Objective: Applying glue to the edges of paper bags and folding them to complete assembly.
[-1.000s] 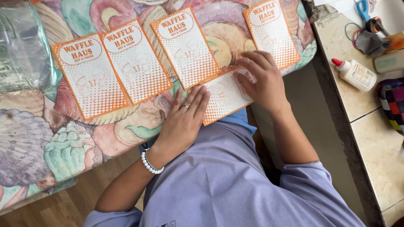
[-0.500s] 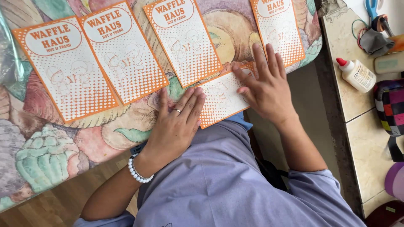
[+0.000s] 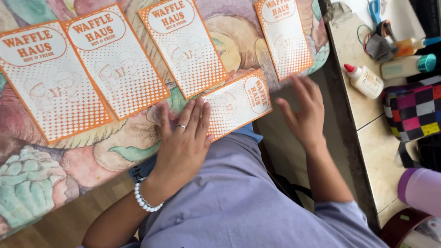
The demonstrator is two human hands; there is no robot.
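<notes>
Nearest the camera is the person's lap in a lilac garment (image 3: 257, 206), with a white bead bracelet (image 3: 146, 200) on the left wrist. The left hand (image 3: 183, 142) lies flat, palm down, fingers (image 3: 195, 117) stretched out and loosely together, a ring on 1 of them; its fingertips press on the near edge of an orange-and-white card (image 3: 236, 103) that lies sideways on the patterned cloth (image 3: 55, 174) covering the worktop, 1 corner reaching past the cloth's edge toward the lap. The right hand (image 3: 303, 115) hovers just right of that card, over the dark gap beside the worktop, fingers spread open and gripping nothing, slightly blurred. Beyond the sideways card, 4 more cards of the same kind lie upright in a row on the cloth: 2 at the left (image 3: 50, 82) (image 3: 117, 59) with edges touching, 1 in the middle (image 3: 183, 46) just above the left hand, and 1 at the right (image 3: 285, 36) near the cloth's edge. To the right, a tiled counter (image 3: 372, 151) carries a white glue bottle with a red cap (image 3: 365, 80), a pale bottle with a teal cap (image 3: 406, 66), an orange bottle (image 3: 409, 45), blue-handled scissors (image 3: 374, 9) and a checkered pouch (image 3: 413, 110); whether the pouch holds anything cannot be told. A purple cup (image 3: 420, 190) stands at the near right edge.
</notes>
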